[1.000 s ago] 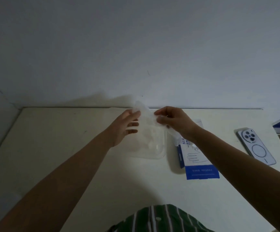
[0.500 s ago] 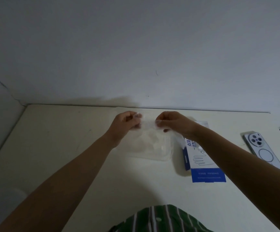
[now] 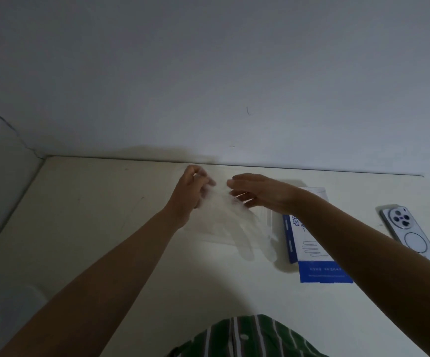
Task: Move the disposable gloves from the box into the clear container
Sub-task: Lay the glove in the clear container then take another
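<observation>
Head view showed the person leaning over a pale table [image 3: 92, 228] set against a wall, both arms stretched out in front of a green striped shirt [image 3: 250, 336]. Between the two hands hung one thin see-through glove [image 3: 234, 217], its empty fingers drooping toward the tabletop. The left hand [image 3: 192, 195] had its fingers curled in and seemed to pinch the glove's upper edge. The right hand [image 3: 259, 194] was spread, fingers straight and a little apart, resting against the glove's other side rather than gripping it.

Under the glove I could just make out the faint outline of the clear container [image 3: 210, 234]; it was so transparent in the dim light that I could not tell what was already inside. The blue and white box [image 3: 309, 243] lay flat just to the right of it, partly under the right forearm, and a phone [image 3: 410, 234] lay face down further right.

To my eye this glove was out of the box but not yet in the container: it was held up over it and had yet to be lowered or tucked in. How many gloves were left in the box could not be seen, so I would judge the job as somewhere in the middle, no more.
</observation>
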Demonstrator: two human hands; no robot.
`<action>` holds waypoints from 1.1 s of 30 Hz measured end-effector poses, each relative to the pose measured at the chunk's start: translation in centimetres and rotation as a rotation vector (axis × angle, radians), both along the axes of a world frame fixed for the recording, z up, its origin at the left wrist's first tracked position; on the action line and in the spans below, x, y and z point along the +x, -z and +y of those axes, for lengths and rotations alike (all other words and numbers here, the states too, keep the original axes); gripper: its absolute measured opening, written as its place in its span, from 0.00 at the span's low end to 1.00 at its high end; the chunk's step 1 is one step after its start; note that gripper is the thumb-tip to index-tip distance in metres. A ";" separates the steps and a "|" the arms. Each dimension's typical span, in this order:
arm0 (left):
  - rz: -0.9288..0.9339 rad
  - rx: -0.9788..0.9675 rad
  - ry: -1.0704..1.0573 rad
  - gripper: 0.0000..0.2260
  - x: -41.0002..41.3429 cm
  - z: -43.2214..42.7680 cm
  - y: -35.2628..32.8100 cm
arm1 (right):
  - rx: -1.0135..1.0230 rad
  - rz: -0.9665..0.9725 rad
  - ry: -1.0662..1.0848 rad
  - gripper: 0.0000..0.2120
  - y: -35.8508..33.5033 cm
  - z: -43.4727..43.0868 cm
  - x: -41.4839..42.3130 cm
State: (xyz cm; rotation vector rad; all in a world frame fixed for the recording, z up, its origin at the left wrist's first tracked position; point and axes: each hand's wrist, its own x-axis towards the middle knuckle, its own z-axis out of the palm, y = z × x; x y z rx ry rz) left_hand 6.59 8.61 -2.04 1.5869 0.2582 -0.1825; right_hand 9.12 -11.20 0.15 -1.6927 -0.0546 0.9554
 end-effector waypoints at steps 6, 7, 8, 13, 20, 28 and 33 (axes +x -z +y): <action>-0.035 0.163 -0.096 0.04 0.2 0.4 0.8 | 0.043 -0.162 0.313 0.27 0.3 0.9 1.2; -0.030 0.210 -0.119 0.05 0.3 0.4 1.2 | 0.024 -0.230 0.353 0.26 0.2 0.9 1.6; -0.010 0.237 -0.139 0.07 0.4 0.2 1.5 | 0.006 -0.280 0.376 0.26 0.1 0.9 1.9; 0.105 0.263 -0.072 0.24 0.6 0.0 1.8 | -0.149 -0.359 0.110 0.25 -0.5 1.1 2.7; 0.215 0.095 0.110 0.39 2.1 1.2 0.9 | -0.044 -0.223 -0.171 0.25 -0.7 1.1 4.3; 0.087 0.395 0.018 0.03 2.0 1.0 2.0 | -0.399 -0.796 -0.008 0.21 -0.3 2.2 4.7; -0.116 0.917 0.022 0.04 1.1 0.4 3.4 | -0.263 -1.340 0.036 0.06 -0.7 4.4 1.3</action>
